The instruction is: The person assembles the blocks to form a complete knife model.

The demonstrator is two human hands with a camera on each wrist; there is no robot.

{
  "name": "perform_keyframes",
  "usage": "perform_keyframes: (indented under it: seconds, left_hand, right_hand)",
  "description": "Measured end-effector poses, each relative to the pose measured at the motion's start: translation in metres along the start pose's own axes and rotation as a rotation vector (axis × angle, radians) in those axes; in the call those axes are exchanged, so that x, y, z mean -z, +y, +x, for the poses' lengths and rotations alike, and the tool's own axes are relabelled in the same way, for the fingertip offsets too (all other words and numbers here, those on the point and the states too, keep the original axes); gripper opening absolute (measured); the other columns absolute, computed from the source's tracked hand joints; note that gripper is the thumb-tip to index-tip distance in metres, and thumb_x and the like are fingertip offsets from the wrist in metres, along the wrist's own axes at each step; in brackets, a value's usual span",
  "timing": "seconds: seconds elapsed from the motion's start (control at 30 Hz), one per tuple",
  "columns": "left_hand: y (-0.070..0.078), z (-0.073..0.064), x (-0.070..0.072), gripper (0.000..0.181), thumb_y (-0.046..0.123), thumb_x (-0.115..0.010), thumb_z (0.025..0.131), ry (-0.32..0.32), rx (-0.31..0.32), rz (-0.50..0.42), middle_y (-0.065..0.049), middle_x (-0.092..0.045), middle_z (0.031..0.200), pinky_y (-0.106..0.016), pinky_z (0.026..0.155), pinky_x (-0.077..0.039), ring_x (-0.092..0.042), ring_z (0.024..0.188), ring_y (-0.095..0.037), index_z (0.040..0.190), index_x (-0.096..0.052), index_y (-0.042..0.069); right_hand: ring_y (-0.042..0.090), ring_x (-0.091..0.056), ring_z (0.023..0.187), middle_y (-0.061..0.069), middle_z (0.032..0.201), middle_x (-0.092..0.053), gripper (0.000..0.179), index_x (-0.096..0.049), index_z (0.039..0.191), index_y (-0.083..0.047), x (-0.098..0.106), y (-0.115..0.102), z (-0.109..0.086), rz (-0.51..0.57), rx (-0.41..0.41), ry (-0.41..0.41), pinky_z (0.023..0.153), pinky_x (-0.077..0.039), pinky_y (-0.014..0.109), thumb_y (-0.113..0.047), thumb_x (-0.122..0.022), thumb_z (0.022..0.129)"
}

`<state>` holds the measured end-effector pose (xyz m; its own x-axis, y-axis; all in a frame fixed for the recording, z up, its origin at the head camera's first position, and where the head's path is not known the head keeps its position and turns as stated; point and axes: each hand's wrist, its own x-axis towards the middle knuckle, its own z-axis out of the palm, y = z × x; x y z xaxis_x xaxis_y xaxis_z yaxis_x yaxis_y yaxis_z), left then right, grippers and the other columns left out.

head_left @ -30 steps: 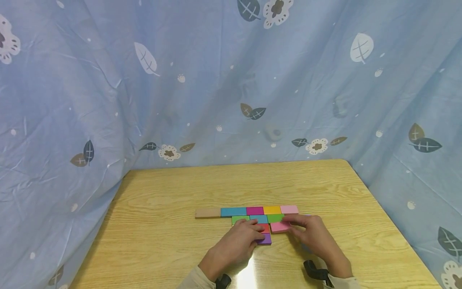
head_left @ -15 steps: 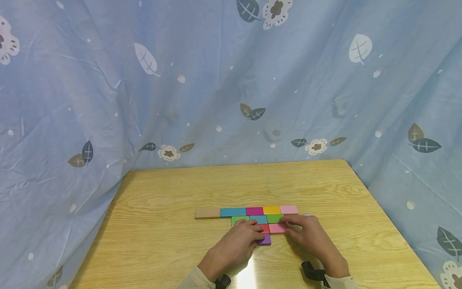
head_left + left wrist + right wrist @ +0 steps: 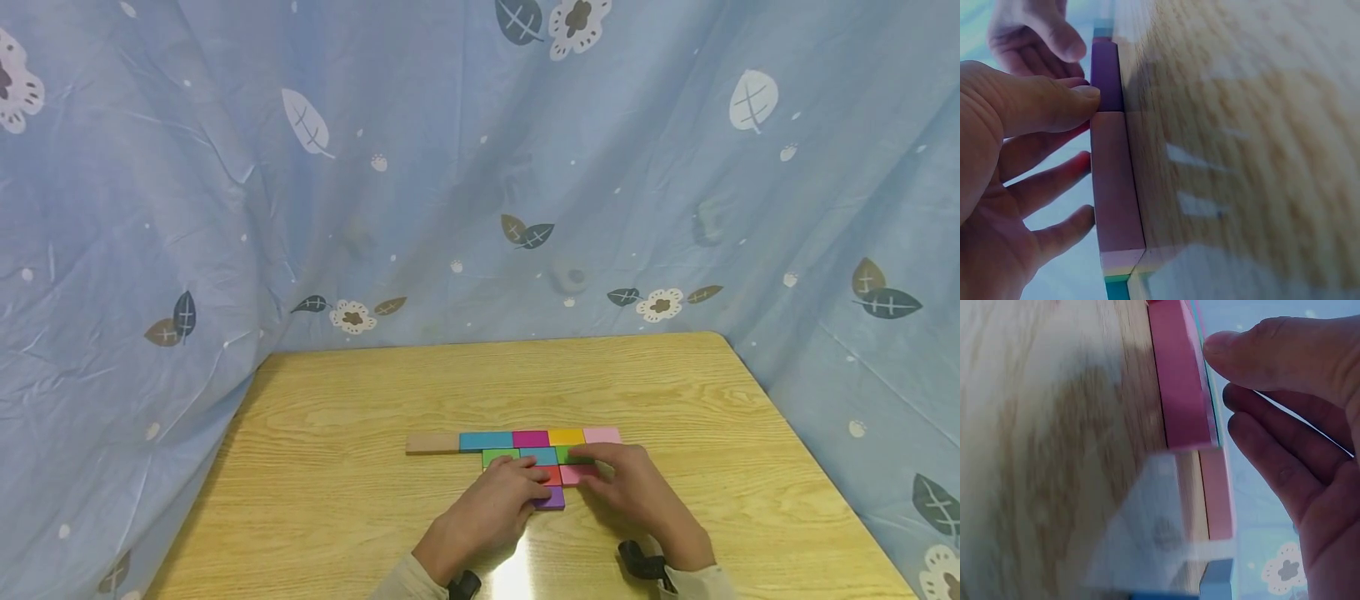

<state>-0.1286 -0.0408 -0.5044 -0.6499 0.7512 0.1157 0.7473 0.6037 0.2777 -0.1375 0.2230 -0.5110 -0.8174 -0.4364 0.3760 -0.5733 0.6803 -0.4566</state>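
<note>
My left hand (image 3: 498, 500) lies over the left part of a flat layout of coloured wooden blocks. Its fingers are spread, with fingertips on a blue block (image 3: 538, 456) and a red block (image 3: 552, 475). The thumb touches the purple block (image 3: 552, 499), also seen in the left wrist view (image 3: 1107, 78). Beside the red block lies a pink block (image 3: 577, 475), flat and lined up with it. My right hand (image 3: 637, 483) rests its thumb at the pink block, and its index finger reaches over a green block (image 3: 566, 455). Blocks under the left palm are hidden.
The back row holds a plain wood block (image 3: 432, 442), a long blue block (image 3: 486, 441), a magenta block (image 3: 531, 438), a yellow block (image 3: 566, 437) and a light pink block (image 3: 602, 436). A light blue block (image 3: 1216, 578) shows in the right wrist view. Wooden tabletop (image 3: 322, 483) surrounds them.
The pink block, held askew by my right hand at first, now lies flat against the red one. My right hand has shifted left over the blocks; the left hand has stayed put.
</note>
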Motion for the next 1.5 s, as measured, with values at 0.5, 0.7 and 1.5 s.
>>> perform_keyframes:
  seconds: [0.5,0.7,1.5]
  left_hand:
    - [0.002,0.000,0.001,0.029,0.009,-0.074,0.102,-0.005,0.008,-0.007,0.006,-0.073,0.144,-0.052,0.119,-0.054,-0.065,0.143,-0.024,0.125,-0.084,0.023]
    - [0.002,0.000,0.001,0.030,0.008,-0.074,0.101,-0.012,0.020,-0.011,0.006,-0.073,0.145,-0.052,0.120,-0.053,-0.064,0.144,-0.024,0.126,-0.084,0.023]
    - [0.001,-0.003,0.001,0.030,0.008,-0.072,0.103,0.007,0.008,-0.029,0.006,-0.074,0.144,-0.053,0.119,-0.054,-0.064,0.144,-0.026,0.125,-0.084,0.024]
  right_hand:
    - [0.016,-0.079,0.099,-0.002,0.107,-0.085,0.035,-0.085,0.111,-0.011,-0.008,0.001,0.003,-0.006,0.041,-0.020,0.084,-0.068,0.037,-0.002,-0.096,0.079]
    - [0.016,-0.079,0.098,-0.003,0.107,-0.085,0.034,-0.085,0.112,-0.011,-0.007,0.000,0.005,-0.006,0.042,-0.039,0.085,-0.068,0.039,-0.002,-0.095,0.080]
    - [-0.008,-0.072,0.111,0.021,0.127,-0.079,0.036,-0.078,0.131,-0.003,0.055,0.055,-0.041,0.330,-0.373,0.140,0.089,-0.059,0.008,-0.009,-0.085,0.096]
